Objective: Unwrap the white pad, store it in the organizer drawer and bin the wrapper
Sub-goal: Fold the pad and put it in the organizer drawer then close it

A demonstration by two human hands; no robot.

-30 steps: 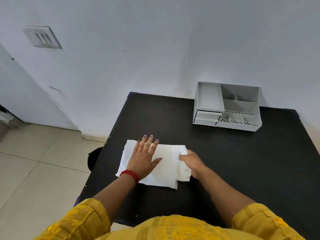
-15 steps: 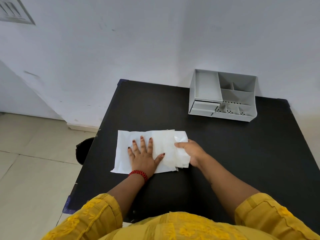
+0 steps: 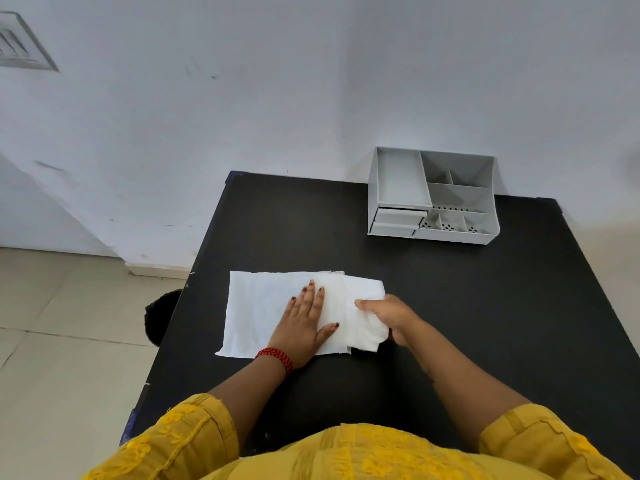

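Note:
A white wrapper [image 3: 256, 306] lies spread flat on the black table [image 3: 485, 323], near its left edge. My left hand [image 3: 304, 323] presses flat on it, fingers apart. At the wrapper's right end sits the white pad [image 3: 363, 317], partly lifted, and my right hand [image 3: 391, 317] grips its right edge. The grey organizer [image 3: 433, 195] stands at the table's back against the wall, with two small shut drawers [image 3: 398, 221] at its front left.
A dark round bin [image 3: 162, 317] stands on the tiled floor just left of the table, mostly hidden by the table edge. A white wall rises behind the table. A switch plate [image 3: 20, 46] is on the wall at the upper left.
My right hand has pulled the pad's right end further right, away from the wrapper. My left hand has stayed flat on the wrapper. The camera has shifted a little.

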